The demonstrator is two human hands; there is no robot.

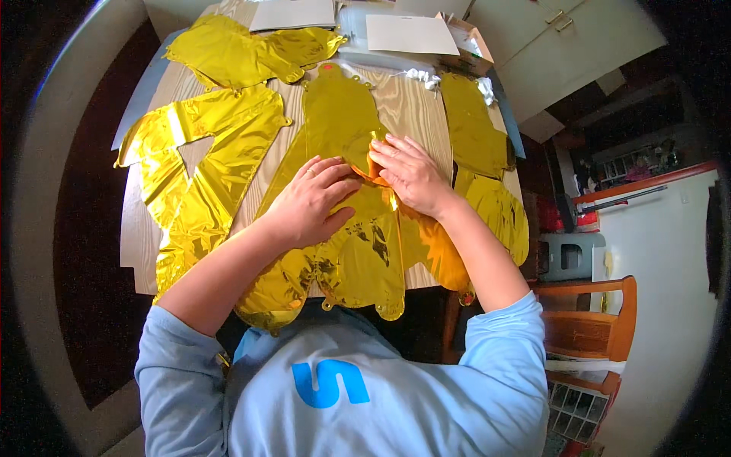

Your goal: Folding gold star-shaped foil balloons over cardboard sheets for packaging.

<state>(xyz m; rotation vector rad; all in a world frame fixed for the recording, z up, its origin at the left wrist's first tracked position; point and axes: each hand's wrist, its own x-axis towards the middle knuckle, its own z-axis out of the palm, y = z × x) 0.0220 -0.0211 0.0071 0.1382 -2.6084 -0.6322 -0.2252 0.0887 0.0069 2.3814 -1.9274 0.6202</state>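
Observation:
A flat gold foil balloon [339,114] lies in the middle of the table, with its lower lobes reaching over the near edge. My left hand [316,196] rests on it palm down, fingers stretched out and thumb apart. To the right, my right hand [415,174] lies with its fingers extended over a raised, orange-looking fold [372,161] of the foil. The fingertips of both hands are on either side of this crease. My palms hide part of the foil beneath.
More flat gold foil balloons lie on the wooden table [411,107]: one at the left [221,152], one at the far left [236,49], one at the right [472,122]. White sheets [411,34], a cardboard box [468,46] and white bundles [422,76] sit at the back. A wooden chair [586,331] stands right.

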